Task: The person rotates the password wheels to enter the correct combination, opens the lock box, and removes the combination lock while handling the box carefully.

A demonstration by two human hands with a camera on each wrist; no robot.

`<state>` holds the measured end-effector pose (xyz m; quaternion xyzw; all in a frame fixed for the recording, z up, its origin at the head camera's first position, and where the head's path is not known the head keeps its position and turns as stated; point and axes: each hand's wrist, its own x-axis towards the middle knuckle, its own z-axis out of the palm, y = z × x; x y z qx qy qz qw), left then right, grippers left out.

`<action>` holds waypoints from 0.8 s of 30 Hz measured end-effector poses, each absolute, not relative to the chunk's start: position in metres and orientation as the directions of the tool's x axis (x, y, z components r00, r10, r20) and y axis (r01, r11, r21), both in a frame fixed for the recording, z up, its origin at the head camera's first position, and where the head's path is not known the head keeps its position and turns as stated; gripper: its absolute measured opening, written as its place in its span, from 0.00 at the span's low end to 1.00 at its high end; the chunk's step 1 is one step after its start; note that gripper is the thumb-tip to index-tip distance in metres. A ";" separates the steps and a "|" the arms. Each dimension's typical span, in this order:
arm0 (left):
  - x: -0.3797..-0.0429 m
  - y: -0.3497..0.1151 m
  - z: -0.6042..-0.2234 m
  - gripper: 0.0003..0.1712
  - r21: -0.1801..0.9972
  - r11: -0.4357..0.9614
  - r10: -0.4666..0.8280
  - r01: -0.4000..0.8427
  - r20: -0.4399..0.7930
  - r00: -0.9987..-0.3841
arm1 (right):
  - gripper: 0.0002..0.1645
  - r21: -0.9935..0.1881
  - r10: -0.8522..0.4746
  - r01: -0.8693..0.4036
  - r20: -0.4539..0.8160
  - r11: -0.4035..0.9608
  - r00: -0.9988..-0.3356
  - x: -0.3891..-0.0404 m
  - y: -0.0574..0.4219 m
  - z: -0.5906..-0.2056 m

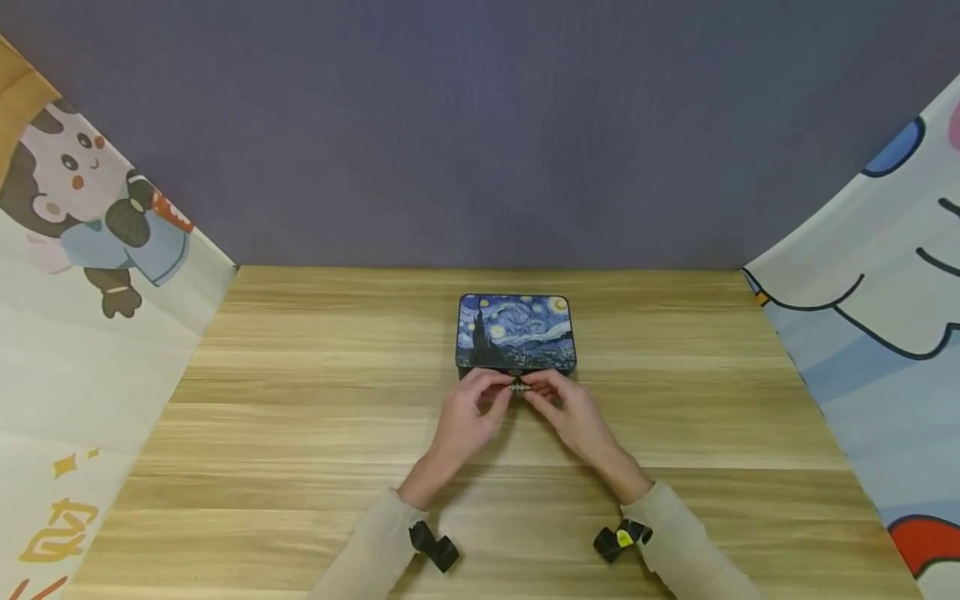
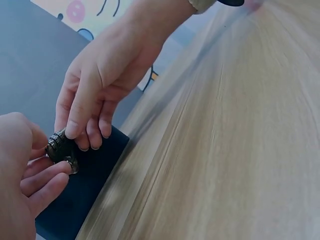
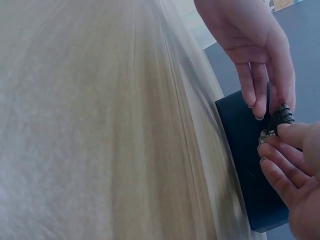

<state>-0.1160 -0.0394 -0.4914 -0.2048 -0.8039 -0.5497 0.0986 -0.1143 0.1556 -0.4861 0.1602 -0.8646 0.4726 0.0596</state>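
Observation:
A flat dark box (image 1: 516,329) with a swirling blue night-sky picture on its lid lies closed on the wooden table. At the middle of its front side is a small metal combination padlock (image 2: 60,146) with ridged dials. My left hand (image 1: 467,414) pinches one end of the padlock between thumb and fingers. From the other side my right hand (image 1: 576,414) grips it by the dials (image 3: 285,114). The fingertips of both hands hide parts of the padlock, so its shackle cannot be made out clearly.
The wooden table (image 1: 300,433) reaches a grey-blue wall panel (image 1: 480,133) behind the box. Printed cartoon curtains hang at the left (image 1: 97,217) and the right (image 1: 862,333). A black strapped device (image 1: 433,546) is on the left sleeve, another (image 1: 621,537) on the right.

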 end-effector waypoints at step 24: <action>-0.120 -0.041 -0.492 0.12 0.742 0.408 0.280 0.531 0.452 -0.847 | 0.13 -0.773 -0.231 -0.372 0.293 0.513 -0.928 -0.116 0.156 -0.486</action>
